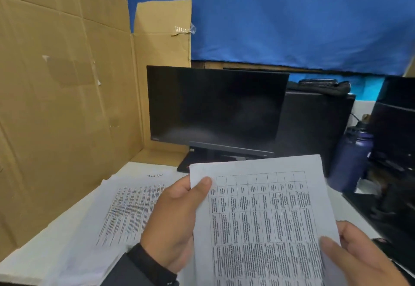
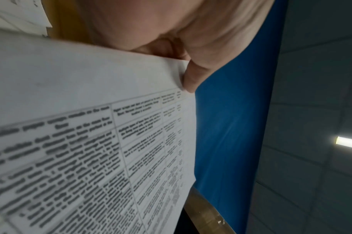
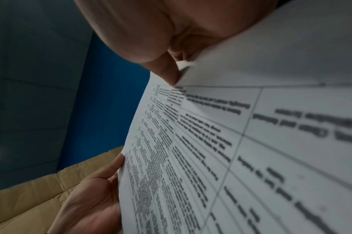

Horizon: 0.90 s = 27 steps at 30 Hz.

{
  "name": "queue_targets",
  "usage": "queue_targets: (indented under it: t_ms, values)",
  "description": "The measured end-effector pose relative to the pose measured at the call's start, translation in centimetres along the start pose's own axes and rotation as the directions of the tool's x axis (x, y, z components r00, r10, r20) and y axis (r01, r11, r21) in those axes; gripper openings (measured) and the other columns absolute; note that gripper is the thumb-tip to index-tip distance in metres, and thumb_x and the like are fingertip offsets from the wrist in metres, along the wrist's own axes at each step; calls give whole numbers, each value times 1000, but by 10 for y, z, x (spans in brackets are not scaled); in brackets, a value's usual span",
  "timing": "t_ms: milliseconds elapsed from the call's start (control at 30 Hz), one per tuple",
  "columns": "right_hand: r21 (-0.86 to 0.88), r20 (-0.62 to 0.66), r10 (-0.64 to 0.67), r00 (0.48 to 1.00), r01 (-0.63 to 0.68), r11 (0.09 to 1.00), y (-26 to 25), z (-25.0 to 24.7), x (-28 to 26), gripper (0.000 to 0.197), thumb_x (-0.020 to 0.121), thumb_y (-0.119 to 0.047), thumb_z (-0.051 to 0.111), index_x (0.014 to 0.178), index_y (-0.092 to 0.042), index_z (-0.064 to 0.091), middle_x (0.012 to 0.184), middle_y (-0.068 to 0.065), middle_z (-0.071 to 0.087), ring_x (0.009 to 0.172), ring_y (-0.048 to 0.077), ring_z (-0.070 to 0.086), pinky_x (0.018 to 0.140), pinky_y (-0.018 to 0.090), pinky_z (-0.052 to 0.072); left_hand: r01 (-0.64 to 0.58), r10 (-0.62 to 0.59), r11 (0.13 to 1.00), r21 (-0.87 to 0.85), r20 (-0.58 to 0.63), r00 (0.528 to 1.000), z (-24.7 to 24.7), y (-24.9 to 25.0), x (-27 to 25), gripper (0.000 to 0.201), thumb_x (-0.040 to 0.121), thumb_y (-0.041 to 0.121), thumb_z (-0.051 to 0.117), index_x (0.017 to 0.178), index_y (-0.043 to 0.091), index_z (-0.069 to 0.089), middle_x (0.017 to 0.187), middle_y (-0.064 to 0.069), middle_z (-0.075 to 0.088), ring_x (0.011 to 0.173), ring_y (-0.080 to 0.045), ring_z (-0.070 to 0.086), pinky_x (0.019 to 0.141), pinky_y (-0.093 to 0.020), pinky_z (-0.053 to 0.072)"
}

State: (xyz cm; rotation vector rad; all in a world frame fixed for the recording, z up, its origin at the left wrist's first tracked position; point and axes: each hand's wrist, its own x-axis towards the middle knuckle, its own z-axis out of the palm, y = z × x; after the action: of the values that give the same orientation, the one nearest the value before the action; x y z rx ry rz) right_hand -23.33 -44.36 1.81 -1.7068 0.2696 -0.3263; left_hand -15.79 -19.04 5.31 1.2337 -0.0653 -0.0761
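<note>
I hold a white printed sheet with a table of small text up in front of me, above the desk. My left hand grips its left edge, thumb on the front near the top corner, fingers hidden behind. My right hand pinches the right edge lower down, thumb on the printed face. In the left wrist view the left thumb presses the sheet. The right wrist view has the right thumb on the sheet, with the left hand at the far edge.
A loose pile of similar printed papers lies on the white desk at the left. A dark monitor stands behind. Cardboard panels wall the left side. A purple bottle and black equipment stand at the right.
</note>
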Motion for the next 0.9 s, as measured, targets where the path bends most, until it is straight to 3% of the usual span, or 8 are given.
queue_targets:
  t_ms: [133, 300, 433, 500, 600, 733, 800, 900]
  values:
    - [75, -14, 60, 998, -59, 995, -1, -7, 0, 14, 93, 12, 53, 97, 4, 65, 82, 18, 78, 84, 32, 67, 79, 36, 46, 1, -1, 999, -51, -3, 1000, 7, -4, -8, 22, 99, 14, 60, 108, 5, 78, 108, -17, 80, 101, -33, 78, 99, -50, 55]
    - [38, 20, 107, 994, -108, 993, 1, -4, -2, 14, 94, 8, 56, 94, 1, 68, 86, 19, 77, 88, 33, 69, 92, 44, 45, 8, -15, 995, -103, -66, 998, 3, -12, -9, 23, 96, 12, 63, 112, 3, 77, 112, -19, 79, 109, -38, 74, 108, -56, 50]
    - [-161, 118, 88, 989, -69, 985, 8, -6, 2, 10, 93, -6, 63, 86, -9, 69, 82, 10, 77, 69, 19, 71, 68, 29, 45, 88, -92, 993, -82, -45, 995, -10, -18, -4, 26, 99, 15, 60, 118, 3, 74, 116, -22, 77, 106, -40, 75, 104, -57, 51]
    - [-258, 41, 26, 999, -14, 966, 16, -24, 13, 13, 91, -8, 66, 79, -12, 69, 76, 6, 74, 67, 17, 66, 65, 26, 47, 102, -104, 994, -39, -42, 994, -16, -21, 0, 27, 99, 18, 60, 119, 3, 73, 115, -22, 77, 104, -41, 76, 103, -57, 51]
    - [-494, -183, -106, 977, 1, 869, 25, -68, 34, 12, 90, -23, 67, 78, -24, 67, 74, -5, 70, 71, 10, 64, 67, 30, 48, 89, -88, 996, 32, -24, 996, -23, -19, 6, 30, 95, 21, 63, 118, 4, 72, 112, -22, 78, 100, -41, 77, 98, -54, 53]
    - [-649, -359, -27, 933, -229, 726, 42, -136, 60, 7, 90, -31, 65, 84, -29, 63, 88, -2, 70, 88, 25, 65, 85, 44, 54, 69, -67, 996, 58, -36, 997, -23, -18, 9, 26, 85, 24, 70, 103, 6, 74, 104, -24, 79, 89, -40, 78, 92, -53, 55]
    - [-702, -378, 10, 926, -294, 649, 49, -149, 67, 4, 88, -31, 67, 89, -30, 63, 92, -1, 69, 92, 27, 64, 88, 43, 54, 49, -47, 997, 55, -27, 999, -20, -19, 7, 15, 90, 19, 67, 97, 6, 73, 97, -22, 80, 78, -35, 79, 84, -48, 57]
    - [-810, -287, 26, 958, -257, 527, 58, -135, 71, 8, 90, -26, 64, 89, -33, 61, 92, -4, 69, 90, 21, 66, 86, 39, 55, 44, -44, 997, 59, 2, 999, -16, -19, 4, 15, 95, 16, 65, 100, 4, 72, 96, -21, 80, 76, -32, 79, 78, -43, 57]
